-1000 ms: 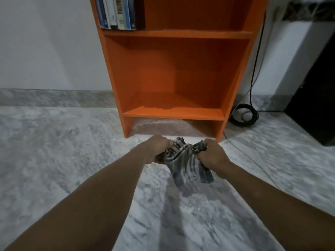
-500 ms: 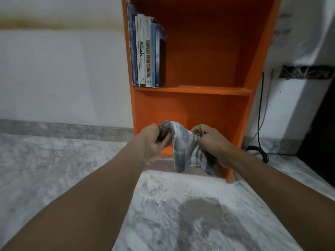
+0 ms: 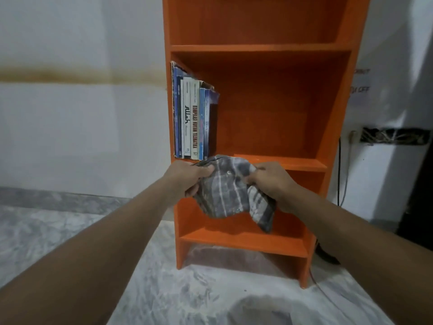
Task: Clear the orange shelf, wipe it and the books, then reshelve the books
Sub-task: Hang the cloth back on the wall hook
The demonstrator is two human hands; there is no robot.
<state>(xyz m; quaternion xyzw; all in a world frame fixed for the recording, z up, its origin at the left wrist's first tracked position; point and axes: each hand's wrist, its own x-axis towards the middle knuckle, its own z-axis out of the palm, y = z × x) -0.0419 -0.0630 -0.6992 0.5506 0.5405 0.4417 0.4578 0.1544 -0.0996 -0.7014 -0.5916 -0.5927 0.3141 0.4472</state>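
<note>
The books (image 3: 194, 123) stand upright in a tight row at the left end of the orange shelf's (image 3: 281, 113) middle compartment, against its left wall. Most spines are too blurred to read, and the lower corner of the last dark book is hidden behind the cloth (image 3: 225, 188). The top of the shelf is cut off by the frame, and part of the compartment below is covered by the cloth and the hands.

The books are at about 12 o'clock from the left hand (image 3: 185, 178), just above it and not touching. The striped grey cloth hangs bunched between both hands, at 3 o'clock of the left hand and 9 o'clock of the right hand (image 3: 271, 181). Each hand grips an upper edge of it with curled fingers, the fingertips mostly buried in the folds.

The shelf stands on a marbled grey floor (image 3: 187, 296) against a white wall (image 3: 82, 125). At 3 o'clock of the shelf a dark cable (image 3: 339, 172) drops down the wall.
</note>
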